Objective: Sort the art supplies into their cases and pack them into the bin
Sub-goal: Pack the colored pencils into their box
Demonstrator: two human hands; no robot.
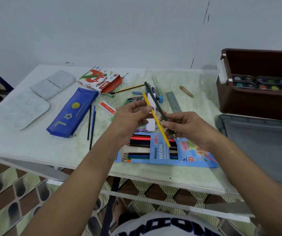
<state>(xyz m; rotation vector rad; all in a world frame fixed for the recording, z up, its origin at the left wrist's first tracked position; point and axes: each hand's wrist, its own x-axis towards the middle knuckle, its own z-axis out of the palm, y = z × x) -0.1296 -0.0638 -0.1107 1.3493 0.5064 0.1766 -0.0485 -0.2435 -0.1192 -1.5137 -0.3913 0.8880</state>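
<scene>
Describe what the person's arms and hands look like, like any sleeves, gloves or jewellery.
Both forearms are bare, with no sleeves in view. The left hand and right hand wear no gloves, and no watch or bracelet shows at either wrist. Rings cannot be made out. Below, a white shirt with dark block lettering is visible.

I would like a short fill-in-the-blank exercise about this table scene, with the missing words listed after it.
1. The left hand pinches a pencil whose colour is ____.
2. The right hand holds a dark ____ pencil.
3. The blue pencil case shows a small yellow ____.
4. The paint set lies inside the brown ____.

Missing words: yellow; green; basketball; bin
</scene>
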